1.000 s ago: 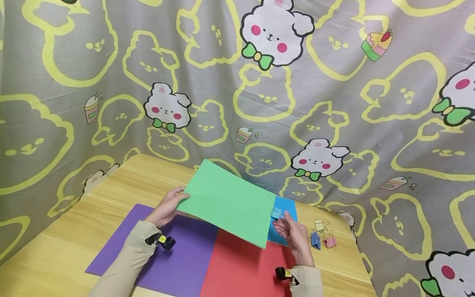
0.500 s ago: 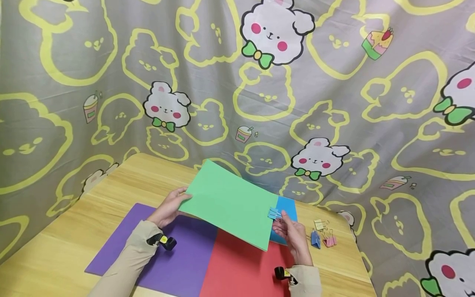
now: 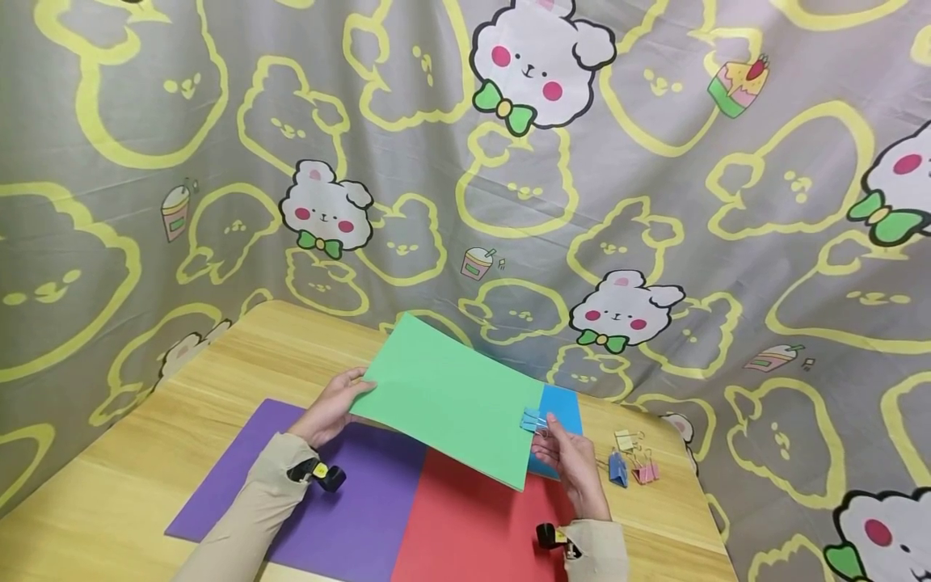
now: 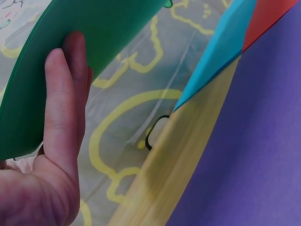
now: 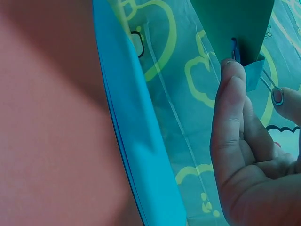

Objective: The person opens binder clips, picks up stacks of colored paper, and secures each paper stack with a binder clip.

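Observation:
A sheet of green paper [image 3: 451,400] is held up at a tilt above the table; whether it is one sheet or a stack I cannot tell. My left hand [image 3: 330,408] grips its left edge, thumb on top and fingers flat underneath, as the left wrist view shows. On the right edge sits a light-blue binder clip [image 3: 532,420], its body over the paper. My right hand [image 3: 573,462] pinches this clip, with the thumb [image 5: 288,106] on a wire handle and the fingers on the underside.
Beneath the green paper lie purple [image 3: 342,501], red [image 3: 480,525] and blue [image 3: 563,404] sheets on the wooden table [image 3: 94,493]. At the right are a yellow binder clip [image 3: 625,440], a blue one [image 3: 617,469] and a pink one [image 3: 645,470]. A patterned curtain [image 3: 414,162] hangs behind.
My right hand has moved slightly left, and the light-blue binder clip now sits further in over the green paper's right edge. The left hand keeps its hold, shifted very slightly right.

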Demonstrator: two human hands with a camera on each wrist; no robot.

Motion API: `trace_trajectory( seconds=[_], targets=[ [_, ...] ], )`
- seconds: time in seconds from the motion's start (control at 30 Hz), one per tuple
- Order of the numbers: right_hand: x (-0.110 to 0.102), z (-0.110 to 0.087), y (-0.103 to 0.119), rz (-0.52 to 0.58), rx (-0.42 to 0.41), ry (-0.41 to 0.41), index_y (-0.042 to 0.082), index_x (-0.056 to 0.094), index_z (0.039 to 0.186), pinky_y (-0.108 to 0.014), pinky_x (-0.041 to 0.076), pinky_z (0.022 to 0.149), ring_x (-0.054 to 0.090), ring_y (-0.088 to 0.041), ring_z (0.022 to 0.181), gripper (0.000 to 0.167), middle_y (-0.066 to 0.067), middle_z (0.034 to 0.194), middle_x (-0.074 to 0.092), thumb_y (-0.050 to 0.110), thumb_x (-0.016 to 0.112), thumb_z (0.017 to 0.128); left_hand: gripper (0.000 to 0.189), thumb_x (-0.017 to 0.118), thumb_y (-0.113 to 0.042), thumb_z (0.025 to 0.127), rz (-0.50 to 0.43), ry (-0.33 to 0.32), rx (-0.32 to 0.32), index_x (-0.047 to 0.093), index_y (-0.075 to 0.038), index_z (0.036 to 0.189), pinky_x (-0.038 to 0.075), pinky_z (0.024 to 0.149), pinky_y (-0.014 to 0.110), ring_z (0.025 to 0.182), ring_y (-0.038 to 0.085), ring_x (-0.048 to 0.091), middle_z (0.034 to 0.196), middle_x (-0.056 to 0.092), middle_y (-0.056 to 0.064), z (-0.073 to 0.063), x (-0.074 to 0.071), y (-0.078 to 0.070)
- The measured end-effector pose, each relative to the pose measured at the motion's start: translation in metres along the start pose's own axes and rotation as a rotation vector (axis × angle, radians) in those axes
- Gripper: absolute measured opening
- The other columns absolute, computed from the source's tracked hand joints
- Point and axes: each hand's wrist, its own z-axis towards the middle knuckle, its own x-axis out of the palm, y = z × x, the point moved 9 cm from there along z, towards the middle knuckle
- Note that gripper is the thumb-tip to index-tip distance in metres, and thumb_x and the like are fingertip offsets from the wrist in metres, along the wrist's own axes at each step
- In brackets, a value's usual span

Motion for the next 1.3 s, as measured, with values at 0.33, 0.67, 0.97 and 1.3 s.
trace_trajectory(
  seconds=[0.33,0.67,0.97,1.3],
  targets=[
    [0.0018,-0.002,0.0001,-0.001,0.023,0.006,-0.013,0.069,0.115,-0.023,0.063,0.068,0.074,-0.01,0.068,0.057,-0.003,0.075,0.077,0.042,0.065,0.102,0.053,0.047,-0.015,0.109,0.006,-0.016,-0.007,0.029,0.01,0.153,0.063,0.074,0.026,0.083,0.007,0.073,0.1,0.07,-0.006,-0.0013,0.0014,-0.0006],
    [-0.0004,-0.0016,0.0009,0.017,0.021,0.0,-0.012,0.069,0.114,-0.023,0.063,0.067,0.075,-0.012,0.068,0.056,-0.006,0.076,0.077,0.042,0.067,0.101,0.057,0.047,-0.018,0.11,0.016,-0.015,-0.01,0.025,0.008,0.156,0.064,0.078,0.027,0.087,0.007,0.073,0.105,0.069,-0.004,-0.0016,0.0024,-0.0007],
    [0.0009,-0.0007,-0.0009,0.01,0.001,0.021,-0.011,0.07,0.111,-0.023,0.063,0.067,0.074,-0.01,0.067,0.057,-0.003,0.073,0.076,0.044,0.065,0.101,0.057,0.047,-0.018,0.11,0.032,-0.026,-0.016,0.025,0.007,0.156,0.064,0.077,0.027,0.086,0.007,0.073,0.104,0.069,-0.004,-0.0037,0.0011,0.0009],
    [0.0022,-0.0025,-0.001,-0.019,0.009,0.044,-0.013,0.067,0.117,-0.025,0.064,0.07,0.075,-0.011,0.07,0.063,-0.002,0.077,0.076,0.047,0.063,0.102,0.055,0.047,-0.018,0.11,0.027,-0.01,-0.012,0.027,0.008,0.154,0.063,0.077,0.027,0.085,0.007,0.073,0.103,0.069,-0.005,-0.0023,0.0011,-0.0001]
  ],
)
